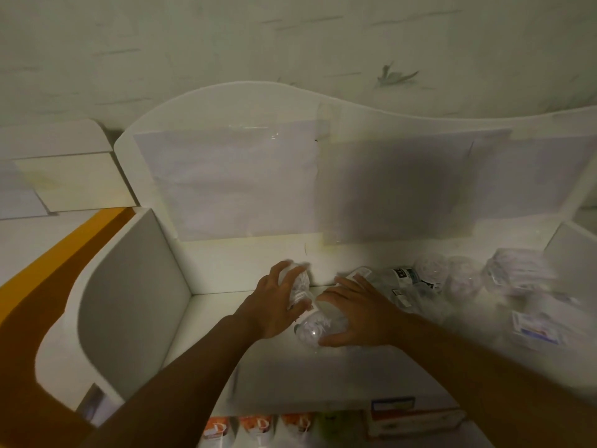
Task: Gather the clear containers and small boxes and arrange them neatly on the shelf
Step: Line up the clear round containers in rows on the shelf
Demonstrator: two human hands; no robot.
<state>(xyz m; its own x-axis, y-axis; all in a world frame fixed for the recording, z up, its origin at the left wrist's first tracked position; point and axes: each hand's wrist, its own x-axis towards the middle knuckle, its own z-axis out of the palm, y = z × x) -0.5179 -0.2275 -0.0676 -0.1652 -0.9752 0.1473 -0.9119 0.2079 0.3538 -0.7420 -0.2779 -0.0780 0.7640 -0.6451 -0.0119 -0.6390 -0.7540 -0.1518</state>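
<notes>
Left hand point(274, 305) grips one clear container point(298, 282); right hand point(358, 313) cups another point(311, 329) at 6 o'clock. Best set both upright on the shelf point(226, 318), side by side.

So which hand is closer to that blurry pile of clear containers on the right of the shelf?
The right hand. It sits just left of the pile of clear containers, on one container; the left hand is farther left, gripping another.

A white shelf point(226, 321) with a curved side panel at left and a tall back panel carries clear plastic containers: two point(302, 286) near its middle, touching each other, and a blurred cluster point(465, 279) along the far right, beside a labelled small box point(536, 328) nearer right.
</notes>
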